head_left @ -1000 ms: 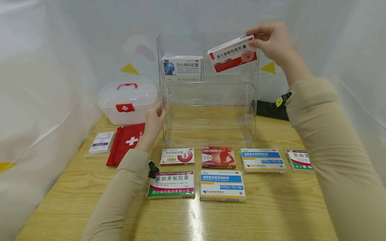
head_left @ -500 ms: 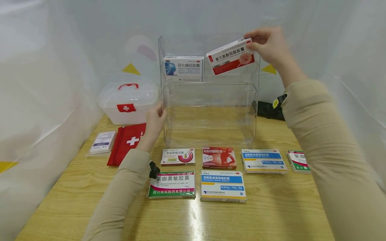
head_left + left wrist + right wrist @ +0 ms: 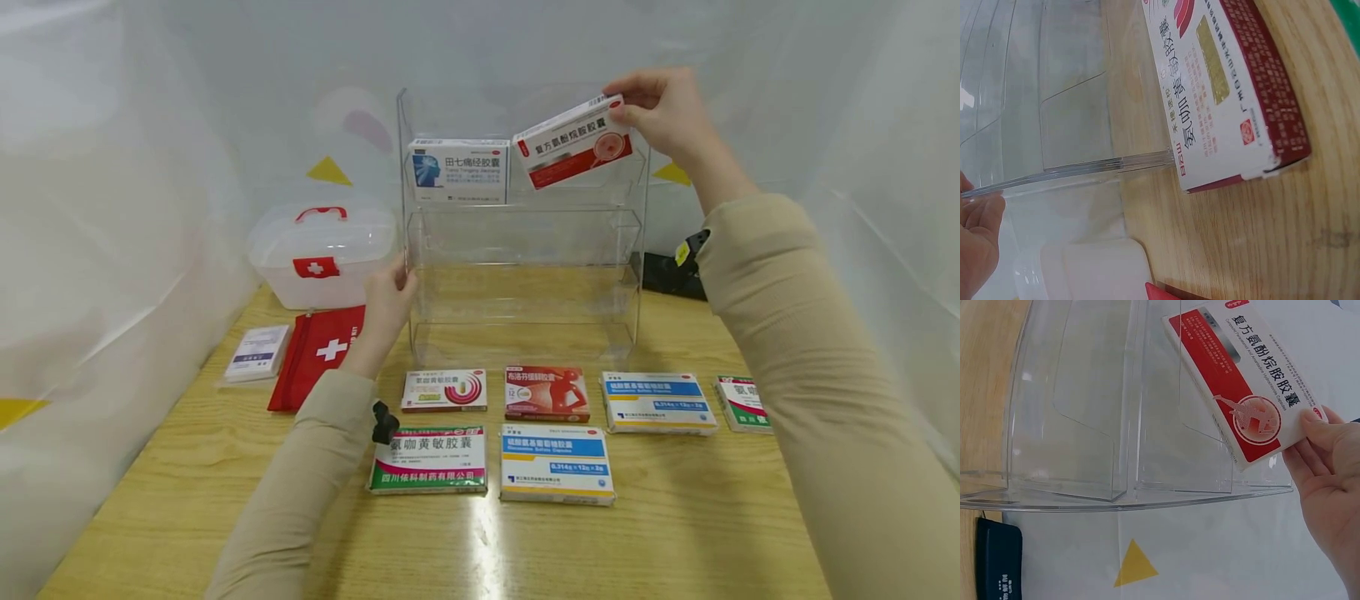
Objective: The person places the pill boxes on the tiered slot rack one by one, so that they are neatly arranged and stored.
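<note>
A red-and-white medicine box (image 3: 573,141) is pinched, tilted, at the top tier of the clear rack (image 3: 525,275) by the right hand (image 3: 663,108), its far corner hidden, while the rack's left edge is gripped by the left hand (image 3: 386,304).

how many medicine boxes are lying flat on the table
6: four in the back row, the last partly hidden by the right sleeve; two in front.

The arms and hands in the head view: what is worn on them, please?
Both hands, left hand and right hand, are bare. Long beige sleeves cover both arms. A small black device sits at the left cuff, and a black one with a yellow tag at the right.
</note>
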`<action>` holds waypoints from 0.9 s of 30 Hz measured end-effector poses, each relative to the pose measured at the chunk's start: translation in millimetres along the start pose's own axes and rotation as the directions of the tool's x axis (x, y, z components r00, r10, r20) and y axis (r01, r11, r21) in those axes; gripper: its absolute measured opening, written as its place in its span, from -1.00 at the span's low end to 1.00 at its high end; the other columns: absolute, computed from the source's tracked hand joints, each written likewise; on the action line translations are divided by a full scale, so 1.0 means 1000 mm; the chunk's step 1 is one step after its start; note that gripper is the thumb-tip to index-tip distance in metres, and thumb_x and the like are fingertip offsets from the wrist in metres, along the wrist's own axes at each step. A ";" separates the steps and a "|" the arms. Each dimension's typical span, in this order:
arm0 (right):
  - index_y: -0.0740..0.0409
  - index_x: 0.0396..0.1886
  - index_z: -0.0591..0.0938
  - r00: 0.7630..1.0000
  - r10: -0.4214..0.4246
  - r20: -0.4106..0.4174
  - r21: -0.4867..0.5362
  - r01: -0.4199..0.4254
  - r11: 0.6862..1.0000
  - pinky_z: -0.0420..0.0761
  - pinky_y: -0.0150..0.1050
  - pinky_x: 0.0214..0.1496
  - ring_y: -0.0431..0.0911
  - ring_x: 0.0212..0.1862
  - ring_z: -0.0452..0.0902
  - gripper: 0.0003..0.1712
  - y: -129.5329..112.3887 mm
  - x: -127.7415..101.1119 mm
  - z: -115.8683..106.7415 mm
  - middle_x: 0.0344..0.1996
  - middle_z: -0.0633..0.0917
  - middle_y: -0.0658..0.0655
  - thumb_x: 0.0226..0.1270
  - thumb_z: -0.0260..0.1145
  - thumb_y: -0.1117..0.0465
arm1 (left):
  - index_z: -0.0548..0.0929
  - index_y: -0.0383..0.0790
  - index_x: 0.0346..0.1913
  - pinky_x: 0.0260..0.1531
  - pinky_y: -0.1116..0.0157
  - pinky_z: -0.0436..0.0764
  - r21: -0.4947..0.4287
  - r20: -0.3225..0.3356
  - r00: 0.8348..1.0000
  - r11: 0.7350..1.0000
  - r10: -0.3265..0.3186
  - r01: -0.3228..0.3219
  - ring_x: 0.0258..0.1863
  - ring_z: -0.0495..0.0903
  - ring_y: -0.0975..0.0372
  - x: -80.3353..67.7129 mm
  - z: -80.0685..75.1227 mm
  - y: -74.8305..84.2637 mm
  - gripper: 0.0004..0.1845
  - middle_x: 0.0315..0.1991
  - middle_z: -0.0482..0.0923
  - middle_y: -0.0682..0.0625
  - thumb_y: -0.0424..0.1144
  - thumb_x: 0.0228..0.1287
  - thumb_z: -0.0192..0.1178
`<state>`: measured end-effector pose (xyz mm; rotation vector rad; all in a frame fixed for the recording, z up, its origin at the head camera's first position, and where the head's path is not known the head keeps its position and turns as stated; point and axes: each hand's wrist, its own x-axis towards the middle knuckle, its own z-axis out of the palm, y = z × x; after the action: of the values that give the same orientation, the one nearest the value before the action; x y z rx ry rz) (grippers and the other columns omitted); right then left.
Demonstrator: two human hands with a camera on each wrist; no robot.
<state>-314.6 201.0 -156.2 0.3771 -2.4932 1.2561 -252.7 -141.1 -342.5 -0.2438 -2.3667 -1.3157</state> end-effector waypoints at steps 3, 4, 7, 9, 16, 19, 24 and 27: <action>0.02 0.16 0.56 1.000 0.007 0.004 -0.003 -0.007 1.000 0.42 -0.29 0.30 -0.22 0.07 0.48 -0.61 0.000 0.000 0.000 0.12 0.62 0.01 0.34 0.17 0.16 | 0.39 -0.28 0.29 0.02 0.15 0.62 0.006 0.001 1.000 1.000 -0.014 0.014 0.08 0.58 0.01 0.000 -0.001 0.001 -0.55 0.18 0.49 -0.24 -0.36 0.35 0.03; 0.01 0.16 0.56 1.000 0.009 0.005 -0.009 -0.009 1.000 0.42 -0.29 0.30 -0.21 0.07 0.48 -0.60 -0.001 0.000 0.000 0.12 0.62 0.01 0.34 0.16 0.16 | 0.39 -0.29 0.29 0.02 0.15 0.61 0.007 0.003 1.000 1.000 -0.016 0.016 0.08 0.58 0.01 0.000 -0.001 0.001 -0.55 0.18 0.49 -0.24 -0.36 0.35 0.03; 0.00 0.18 0.54 1.000 0.014 0.007 -0.029 -0.014 0.999 0.43 -0.29 0.27 -0.21 0.08 0.46 -0.60 -0.001 0.002 0.001 0.14 0.60 0.02 0.36 0.15 0.15 | 0.41 -0.29 0.29 0.03 0.15 0.61 0.008 -0.001 1.000 1.000 -0.018 0.018 0.06 0.59 0.02 0.001 0.000 0.000 -0.56 0.16 0.50 -0.24 -0.36 0.35 0.03; 0.00 0.19 0.53 1.000 0.014 0.012 -0.042 -0.014 0.999 0.43 -0.30 0.26 -0.20 0.09 0.46 -0.60 -0.001 0.002 0.001 0.15 0.59 0.03 0.37 0.13 0.14 | 0.41 -0.28 0.28 0.03 0.15 0.61 0.007 -0.002 1.000 1.000 -0.014 0.014 0.07 0.58 0.02 0.001 0.000 -0.001 -0.56 0.17 0.50 -0.24 -0.36 0.35 0.03; 0.07 0.19 0.52 1.000 0.015 0.012 -0.070 -0.014 0.997 0.43 -0.30 0.28 -0.16 0.14 0.47 -0.59 0.007 0.000 0.006 0.14 0.57 0.09 0.38 0.12 0.17 | 0.42 -0.28 0.28 0.01 0.14 0.62 0.019 -0.007 1.000 1.000 -0.003 0.003 0.03 0.60 0.02 0.001 0.000 -0.002 -0.56 0.16 0.51 -0.24 -0.36 0.35 0.03; 0.11 0.20 0.51 1.000 -0.003 0.016 -0.106 0.005 0.994 0.45 -0.30 0.25 -0.15 0.13 0.48 -0.59 0.011 -0.002 0.007 0.16 0.56 0.13 0.39 0.11 0.18 | 0.41 -0.28 0.29 0.01 0.13 0.62 0.019 -0.003 1.000 1.000 -0.009 0.009 0.02 0.60 0.01 0.002 0.000 -0.002 -0.55 0.17 0.50 -0.24 -0.37 0.35 0.02; 0.19 0.16 0.51 0.999 -0.038 0.008 -0.113 0.039 0.993 0.50 -0.35 0.12 -0.23 -0.02 0.51 -0.61 0.018 -0.005 0.008 0.01 0.59 0.09 0.37 0.13 0.23 | 0.41 -0.28 0.28 -0.01 0.12 0.63 0.010 -0.008 1.000 1.000 -0.012 0.012 -0.02 0.61 0.01 0.002 -0.001 -0.003 -0.56 0.14 0.52 -0.26 -0.36 0.35 0.02; 0.21 0.16 0.50 0.999 -0.036 0.003 -0.133 0.036 0.990 0.53 -0.35 0.09 -0.21 -0.02 0.50 -0.60 0.021 -0.006 0.009 -0.03 0.57 0.08 0.36 0.13 0.22 | 0.41 -0.26 0.29 -0.03 0.11 0.64 0.007 -0.008 1.000 1.000 -0.008 0.008 -0.04 0.61 0.01 0.003 -0.001 -0.004 -0.56 0.14 0.52 -0.26 -0.36 0.35 0.02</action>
<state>-318.1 206.4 -178.3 0.3880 -2.5414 1.0693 -256.3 -143.9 -344.2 -0.2262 -2.3679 -1.3091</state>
